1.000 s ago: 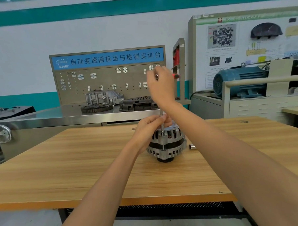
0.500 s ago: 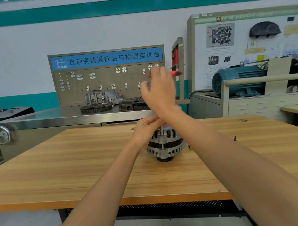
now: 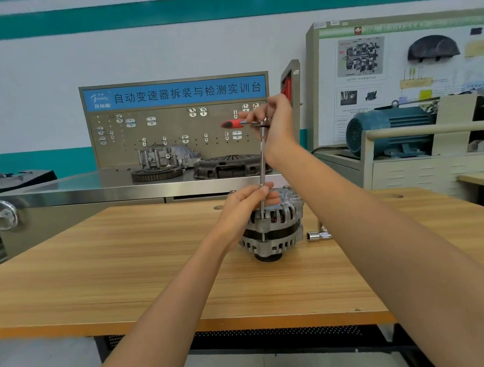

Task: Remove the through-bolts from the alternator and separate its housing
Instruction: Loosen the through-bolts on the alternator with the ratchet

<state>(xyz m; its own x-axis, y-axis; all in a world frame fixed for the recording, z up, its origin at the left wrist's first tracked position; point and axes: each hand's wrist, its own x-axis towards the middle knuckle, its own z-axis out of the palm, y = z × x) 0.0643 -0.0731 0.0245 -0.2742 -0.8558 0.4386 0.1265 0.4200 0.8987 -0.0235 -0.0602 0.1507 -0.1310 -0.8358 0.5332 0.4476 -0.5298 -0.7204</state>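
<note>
A silver alternator (image 3: 276, 231) stands upright on the wooden table (image 3: 128, 271), pulley end down. A long extension bar (image 3: 263, 165) rises vertically from a bolt on its near rim. My right hand (image 3: 277, 123) grips the head of a ratchet with a red handle (image 3: 232, 123) at the top of the bar; the handle points left. My left hand (image 3: 244, 208) rests on the alternator's top left, its fingers pinching the lower part of the bar.
A loose socket (image 3: 318, 236) lies on the table just right of the alternator. Behind the table stands a steel bench with a clutch cover (image 3: 229, 166), gear ring and a tool board. A blue motor (image 3: 385, 132) sits at the right.
My right hand has turned the ratchet, so the red handle swung from pointing right to pointing left. My left hand stays on the alternator and bar.
</note>
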